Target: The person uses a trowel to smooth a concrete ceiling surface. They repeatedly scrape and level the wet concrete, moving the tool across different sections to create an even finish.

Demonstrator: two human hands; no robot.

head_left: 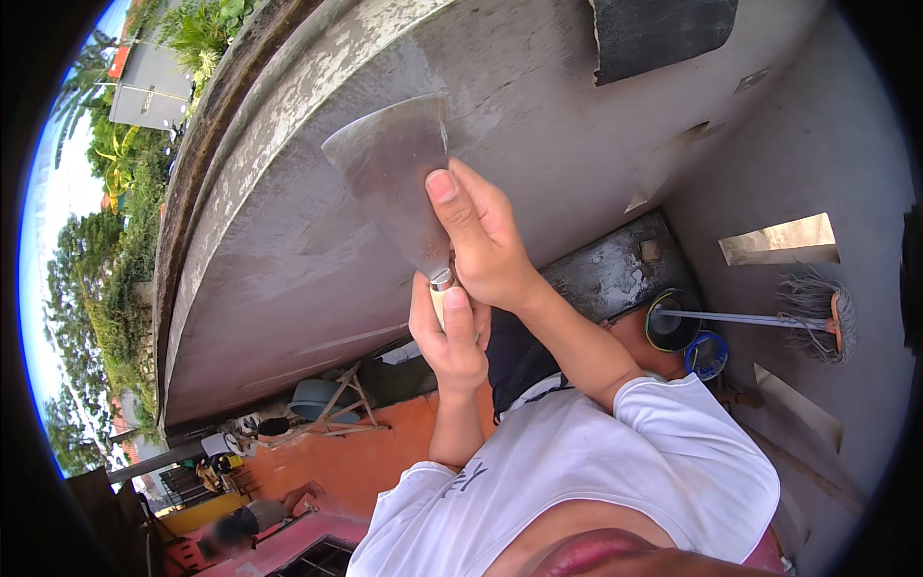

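A broad putty knife [392, 178] with a fan-shaped grey metal blade is held up in front of me, its wide edge pointing up and left. My left hand [450, 337] is closed around its short cream handle [438, 294], just below the metal collar. Higher up, my right hand [486, 236] grips the right side of the blade, thumb lying flat on the near face. The fingers behind the blade are hidden. Beyond the tool stands a grey plastered wall [288, 279]; whether the blade touches it I cannot tell.
A dark sheet [663, 37] hangs on the wall. At right, a mop [817, 315] extends from a black bucket [672, 320], beside a blue bucket [707, 355]. A grey-blue basin [317, 401] sits by a wooden frame [348, 399] at lower left, with another person [261, 516] farther off.
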